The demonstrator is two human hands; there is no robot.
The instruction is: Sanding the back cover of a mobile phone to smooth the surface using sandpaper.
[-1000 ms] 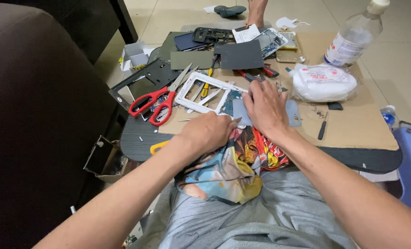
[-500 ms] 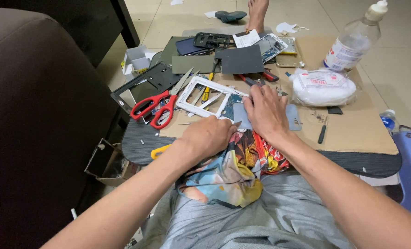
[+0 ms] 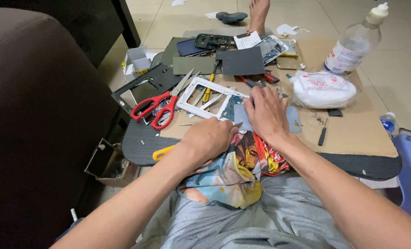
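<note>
My right hand (image 3: 266, 114) presses palm-down on a flat grey-blue panel (image 3: 293, 124) lying on the brown cardboard sheet (image 3: 353, 133). My left hand (image 3: 208, 139) is closed just left of it, holding a thin pointed tool whose tip (image 3: 238, 124) meets the panel's near left edge. A yellow handle (image 3: 163, 152) sticks out under my left wrist. A colourful cloth (image 3: 235, 173) lies over my lap below both hands. A white rectangular frame (image 3: 201, 95) lies just beyond my left hand.
Red-handled scissors (image 3: 155, 107) lie left of the white frame. Dark panels, phone parts and a black frame (image 3: 150, 83) crowd the far side. A white bag (image 3: 323, 90) and a clear bottle (image 3: 355, 44) stand at right. Another person's bare foot (image 3: 258, 14) is at the top.
Both hands stay on the panel with only slight shifts. The view has drifted a little, nothing else moved.
</note>
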